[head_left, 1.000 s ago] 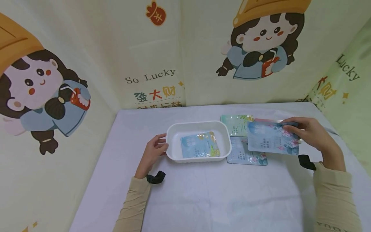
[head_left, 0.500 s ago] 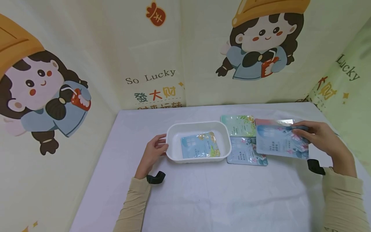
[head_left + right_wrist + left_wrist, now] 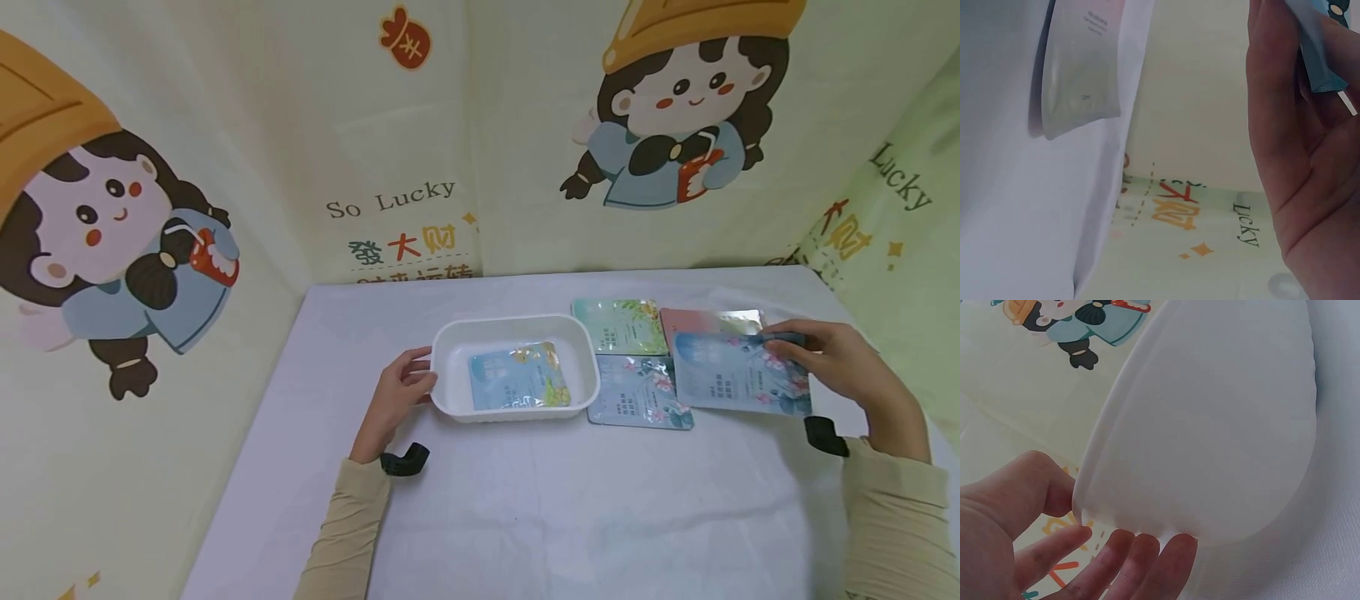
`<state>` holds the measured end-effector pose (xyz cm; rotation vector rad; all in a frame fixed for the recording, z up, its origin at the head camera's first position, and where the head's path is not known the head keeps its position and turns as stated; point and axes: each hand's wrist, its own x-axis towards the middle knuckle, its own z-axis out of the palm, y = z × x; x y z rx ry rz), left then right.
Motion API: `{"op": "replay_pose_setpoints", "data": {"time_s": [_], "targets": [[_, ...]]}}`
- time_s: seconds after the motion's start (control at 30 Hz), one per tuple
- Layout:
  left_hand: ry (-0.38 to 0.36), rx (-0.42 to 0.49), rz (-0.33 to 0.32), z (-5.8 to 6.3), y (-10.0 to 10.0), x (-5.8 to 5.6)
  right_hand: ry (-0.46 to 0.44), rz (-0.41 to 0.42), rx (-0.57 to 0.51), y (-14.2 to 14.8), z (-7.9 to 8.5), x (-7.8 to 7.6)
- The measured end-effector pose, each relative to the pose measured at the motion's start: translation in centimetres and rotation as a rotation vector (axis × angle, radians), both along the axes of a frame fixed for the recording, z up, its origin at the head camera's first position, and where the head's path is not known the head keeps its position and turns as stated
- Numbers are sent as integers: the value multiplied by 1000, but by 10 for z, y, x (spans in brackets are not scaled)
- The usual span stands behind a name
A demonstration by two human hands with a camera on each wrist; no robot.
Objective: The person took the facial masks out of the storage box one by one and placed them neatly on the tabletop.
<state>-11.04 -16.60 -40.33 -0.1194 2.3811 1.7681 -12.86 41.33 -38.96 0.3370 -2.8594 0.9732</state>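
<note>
My left hand point(image 3: 396, 403) holds the left end of a white plastic tray point(image 3: 513, 323). In the left wrist view its thumb touches the rim while the fingertips point(image 3: 1147, 542) press the outer wall. A blue sachet point(image 3: 520, 377) with yellow-green print lies flat in the tray. On the right, my right hand point(image 3: 851, 362) pinches a blue flowered sachet point(image 3: 738, 375) by its right end, between thumb and fingers. This sachet partly covers a pink sachet point(image 3: 693, 321) on the table. The right wrist view shows the held sachet's blue edge point(image 3: 1317, 65) against my palm.
Beside the tray lie a green sachet point(image 3: 618, 327) and a second blue flowered sachet point(image 3: 641, 392). White cloth covers the table point(image 3: 570, 508). Behind it hangs a cream curtain point(image 3: 517, 125) with cartoon prints. Each wrist carries a black camera mount point(image 3: 405, 460).
My right hand has moved right and slightly nearer with the flowered sachet, so more of the pink sachet shows. The left hand and the tray stay in place.
</note>
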Motion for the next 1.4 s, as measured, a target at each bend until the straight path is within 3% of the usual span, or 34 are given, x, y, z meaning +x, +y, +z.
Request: {"op": "replay_pose_setpoints", "data": {"time_s": [0.57, 1.0, 1.17, 1.4], "targets": [[0, 7, 0, -4, -2, -2, -55, 23, 0, 6, -15, -4], [21, 14, -11, -4, -2, 0, -142, 19, 81, 8, -23, -7], [13, -2, -5, -4, -1, -1, -109, 37, 97, 11, -28, -9], [5, 1, 14, -32, -7, -12, -165, 34, 139, 15, -33, -12]]}}
